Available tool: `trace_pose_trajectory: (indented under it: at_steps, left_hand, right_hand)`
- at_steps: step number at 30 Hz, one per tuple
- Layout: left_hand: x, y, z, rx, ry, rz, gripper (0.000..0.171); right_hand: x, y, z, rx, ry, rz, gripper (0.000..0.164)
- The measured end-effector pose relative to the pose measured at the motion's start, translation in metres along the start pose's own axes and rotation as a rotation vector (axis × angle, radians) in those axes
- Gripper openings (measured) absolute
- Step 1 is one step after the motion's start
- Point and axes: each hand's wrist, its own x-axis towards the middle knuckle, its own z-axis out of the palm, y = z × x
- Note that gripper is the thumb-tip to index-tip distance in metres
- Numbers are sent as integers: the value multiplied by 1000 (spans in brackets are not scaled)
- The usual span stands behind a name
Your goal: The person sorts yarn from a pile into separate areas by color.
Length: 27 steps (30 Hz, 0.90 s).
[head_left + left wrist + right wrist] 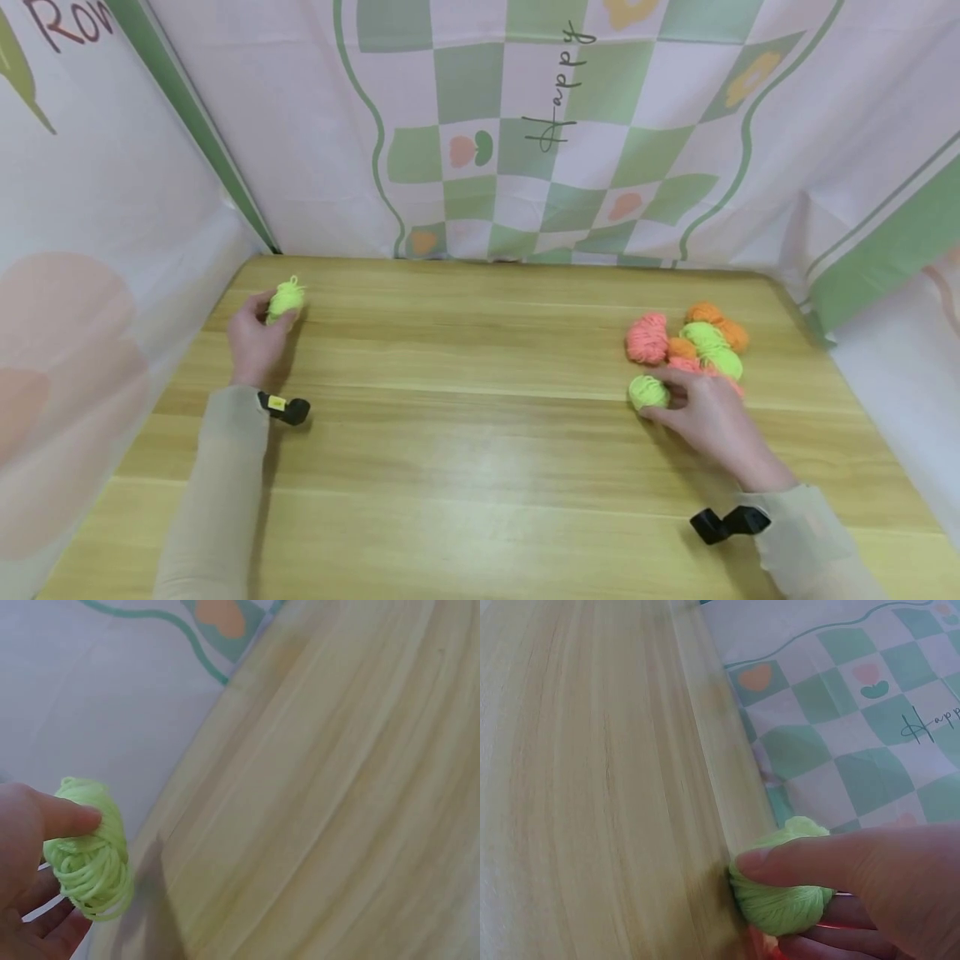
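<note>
At the table's far left corner, my left hand [255, 337] pinches a small yellow-green ball of yarn [287, 300]. The left wrist view shows the thumb pressed on the wound strands of this yarn ball [94, 866], with fingers behind it. On the right side, my right hand [708, 417] holds another yellow-green yarn ball [648, 392] between thumb and fingers, in front of a heap of yarn balls. In the right wrist view the thumb lies across that ball [784, 907], and a bit of red-pink yarn shows beneath the fingers.
Beside the right hand lie a pink yarn ball [647, 338], orange yarn balls [705, 313] and yellow-green yarn [705, 340], partly covered by the hand. The wooden table [450, 433] meets a checkered cloth [517, 192] at the back, with cloth walls on both sides.
</note>
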Motion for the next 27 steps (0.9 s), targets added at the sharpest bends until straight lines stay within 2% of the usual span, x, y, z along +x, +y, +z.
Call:
trace_pose_trajectory:
  at_steps: [15,20,27]
  left_hand:
    - [5,-13,-9,24,40,-22,50]
    - [4,-17,-10,37,47,-58,50]
    - [5,-20,-12,62,52,-74,50]
  right_hand:
    - [-1,0,1,0,9,-13,56]
    - [-1,0,1,6,6,-12,56]
    - [0,0,1,-9,8,-16,54]
